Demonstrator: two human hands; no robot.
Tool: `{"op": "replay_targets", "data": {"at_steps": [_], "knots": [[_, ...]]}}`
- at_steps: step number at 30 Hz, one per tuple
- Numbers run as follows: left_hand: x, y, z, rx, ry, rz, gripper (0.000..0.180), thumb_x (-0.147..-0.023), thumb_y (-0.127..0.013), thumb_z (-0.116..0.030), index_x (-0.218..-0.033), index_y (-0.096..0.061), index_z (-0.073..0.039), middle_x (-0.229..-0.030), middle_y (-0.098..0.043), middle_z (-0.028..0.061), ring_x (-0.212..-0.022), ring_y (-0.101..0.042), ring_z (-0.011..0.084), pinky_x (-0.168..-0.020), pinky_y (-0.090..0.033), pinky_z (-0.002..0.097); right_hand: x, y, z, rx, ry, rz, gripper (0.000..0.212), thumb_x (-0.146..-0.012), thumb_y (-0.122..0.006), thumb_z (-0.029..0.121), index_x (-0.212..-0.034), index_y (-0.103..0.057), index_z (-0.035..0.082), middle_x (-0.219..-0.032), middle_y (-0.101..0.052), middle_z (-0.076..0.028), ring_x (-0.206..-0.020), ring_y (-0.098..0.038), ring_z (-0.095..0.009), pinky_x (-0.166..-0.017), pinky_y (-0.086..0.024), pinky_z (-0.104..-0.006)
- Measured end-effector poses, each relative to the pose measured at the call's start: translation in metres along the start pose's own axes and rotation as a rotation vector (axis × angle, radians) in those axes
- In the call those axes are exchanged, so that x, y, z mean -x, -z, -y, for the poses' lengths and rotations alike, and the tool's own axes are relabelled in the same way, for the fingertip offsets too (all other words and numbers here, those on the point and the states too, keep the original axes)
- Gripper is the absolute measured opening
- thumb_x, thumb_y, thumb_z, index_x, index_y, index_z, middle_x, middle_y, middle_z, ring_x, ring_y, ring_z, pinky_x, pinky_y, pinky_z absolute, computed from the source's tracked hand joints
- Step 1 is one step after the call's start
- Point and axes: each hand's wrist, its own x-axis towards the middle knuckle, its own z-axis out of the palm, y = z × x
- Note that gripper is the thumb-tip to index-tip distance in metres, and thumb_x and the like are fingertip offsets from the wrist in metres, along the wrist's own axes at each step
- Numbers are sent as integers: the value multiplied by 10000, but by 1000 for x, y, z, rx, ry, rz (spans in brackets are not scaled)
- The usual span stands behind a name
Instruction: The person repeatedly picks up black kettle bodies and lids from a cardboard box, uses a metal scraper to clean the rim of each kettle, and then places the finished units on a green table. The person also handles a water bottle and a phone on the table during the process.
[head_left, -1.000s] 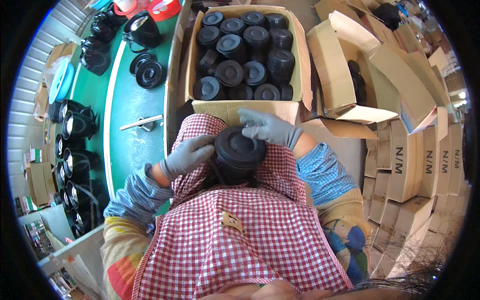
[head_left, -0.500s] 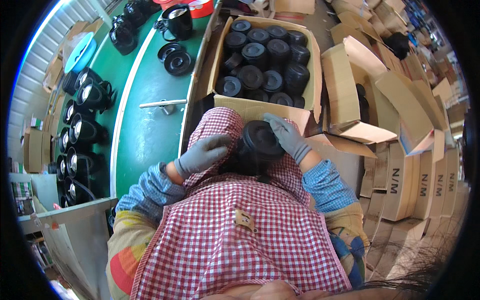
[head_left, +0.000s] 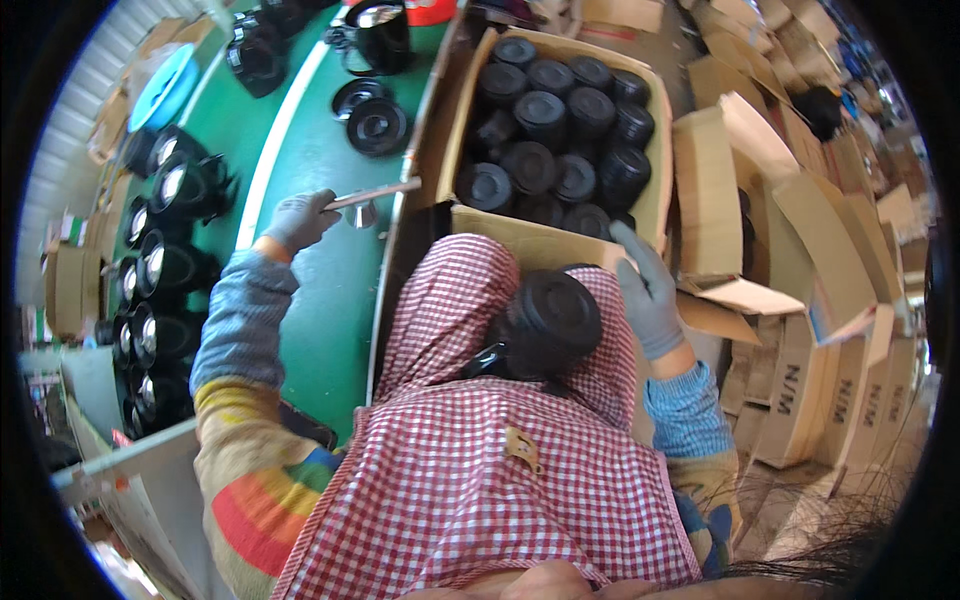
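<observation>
We're pinching a metal bar (head_left: pixel 377 194) with our left hand (head_left: pixel 300 220), holding our empty right hand (head_left: pixel 652 300) open; our black pot (head_left: pixel 556 316) is looking part-done

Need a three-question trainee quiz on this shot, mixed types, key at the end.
1. Which hand holds the metal bar?
2. True or false: the right hand is gripping the lap pot.
3. What fills the carton beside the green table?
A) white cups
B) black round pieces
C) blue cloths

Key:
1. The left hand.
2. False: it is open, apart from the pot.
3. B.
</observation>
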Motion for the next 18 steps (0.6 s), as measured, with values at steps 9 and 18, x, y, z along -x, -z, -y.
{"op": "replay_targets", "data": {"at_steps": [9, 18], "knots": [[4, 69, -247, 229, -791, 178, 297, -886, -701, -296, -1081, -684, -72, -921, -686, 182, -872, -683, 381, -752, -534, 461, -67, 29, 59, 390, 57, 730, 711, -886, -662, 585, -1414, -599, 112, -1215, -704, -172, -1126, -675, -328, -997, -489, -428], [-26, 38, -282, 263, -788, 405, 309, -873, -726, -294, -1101, -695, -88, -926, -690, 157, -894, -689, 357, -774, -538, 444, -19, 31, 22, 134, -258, 660, 559, -941, -642, 472, -1377, -624, 122, -1156, -722, -181, -1065, -696, -355, -928, -538, -427]]}}
